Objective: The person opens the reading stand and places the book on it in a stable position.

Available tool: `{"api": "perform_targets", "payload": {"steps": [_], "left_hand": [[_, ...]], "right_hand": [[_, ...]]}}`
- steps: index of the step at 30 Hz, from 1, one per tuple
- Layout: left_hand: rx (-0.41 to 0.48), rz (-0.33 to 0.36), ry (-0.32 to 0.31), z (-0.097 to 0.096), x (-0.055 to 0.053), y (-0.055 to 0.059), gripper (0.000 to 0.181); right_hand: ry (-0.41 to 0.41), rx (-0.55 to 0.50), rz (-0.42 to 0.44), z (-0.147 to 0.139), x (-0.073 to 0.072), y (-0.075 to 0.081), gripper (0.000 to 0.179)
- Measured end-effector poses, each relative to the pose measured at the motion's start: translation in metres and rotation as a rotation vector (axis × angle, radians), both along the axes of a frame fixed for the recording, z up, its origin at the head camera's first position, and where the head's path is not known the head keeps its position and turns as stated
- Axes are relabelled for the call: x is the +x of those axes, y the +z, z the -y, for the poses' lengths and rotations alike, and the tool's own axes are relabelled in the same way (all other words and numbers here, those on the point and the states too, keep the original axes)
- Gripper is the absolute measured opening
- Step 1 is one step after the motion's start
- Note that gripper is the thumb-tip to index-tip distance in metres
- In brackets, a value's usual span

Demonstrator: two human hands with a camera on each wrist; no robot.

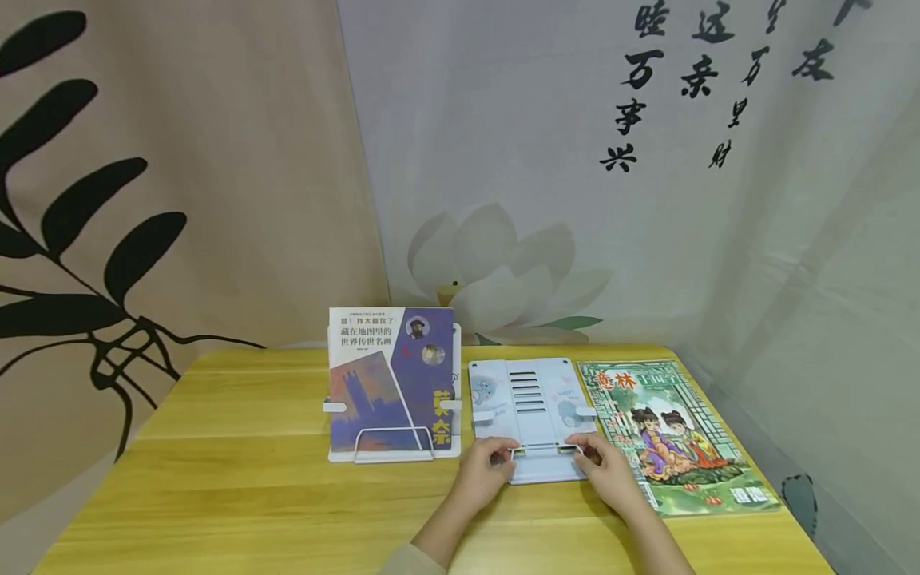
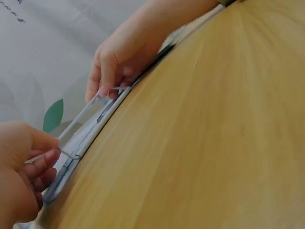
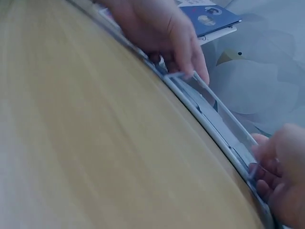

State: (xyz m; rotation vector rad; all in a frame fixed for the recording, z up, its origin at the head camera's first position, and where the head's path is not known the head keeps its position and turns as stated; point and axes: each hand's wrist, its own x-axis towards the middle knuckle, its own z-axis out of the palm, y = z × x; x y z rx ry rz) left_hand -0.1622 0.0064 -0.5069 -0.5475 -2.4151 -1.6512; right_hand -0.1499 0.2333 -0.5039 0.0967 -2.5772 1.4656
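Observation:
A pale book stand (image 1: 542, 469) with blue cartoon prints and a slotted middle lies flat on the table. At its near end, a white wire bracket (image 3: 228, 113) stands up from the panel. My left hand (image 1: 486, 473) pinches the left corner of this wire between thumb and fingers. On the other side, my right hand (image 1: 611, 473) pinches the right corner in the same way. Both wrist views show the wire (image 2: 77, 120) stretched between the two hands, low above the stand. Parts of the wire's ends are hidden by the fingers.
Left of the flat stand, a purple and white book (image 1: 374, 375) leans upright on another stand, held by a wire bracket (image 1: 394, 458) and side clips. A green illustrated magazine (image 1: 683, 447) lies to the right on the wooden table (image 1: 273, 463). A printed curtain (image 1: 503, 120) hangs behind.

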Motion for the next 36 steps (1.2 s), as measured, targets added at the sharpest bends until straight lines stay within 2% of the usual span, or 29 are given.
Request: {"api": "perform_targets", "payload": {"steps": [3,6,8,10,16,22,26,33,36], "left_hand": [[0.016,-0.050,0.086,0.000,-0.003,0.006,0.025],[0.029,-0.078,0.162,-0.001,-0.009,0.014,0.032],[0.030,-0.076,0.178,-0.003,-0.014,0.018,0.039],[0.034,-0.059,0.176,-0.005,-0.020,0.020,0.045],[0.012,-0.023,0.175,-0.011,-0.039,0.016,0.054],[-0.004,0.043,0.214,-0.012,-0.052,0.007,0.058],[-0.021,0.086,0.236,-0.014,-0.058,0.002,0.059],[-0.049,0.108,0.296,-0.017,-0.065,0.001,0.062],[-0.075,0.119,0.310,-0.018,-0.066,0.002,0.064]], "right_hand": [[-0.005,0.012,-0.033,-0.004,-0.003,0.006,0.021],[-0.051,0.043,-0.126,-0.009,-0.010,0.011,0.028],[-0.089,0.075,-0.177,-0.013,-0.018,0.014,0.033],[-0.107,0.107,-0.189,-0.016,-0.026,0.016,0.040],[-0.070,0.153,-0.090,-0.026,-0.053,0.016,0.057],[-0.005,0.177,0.005,-0.028,-0.073,0.013,0.063],[0.001,0.205,0.006,-0.027,-0.080,0.011,0.062],[-0.017,0.302,-0.063,-0.022,-0.089,0.002,0.059],[-0.042,0.357,-0.043,-0.020,-0.091,-0.001,0.062]]}}
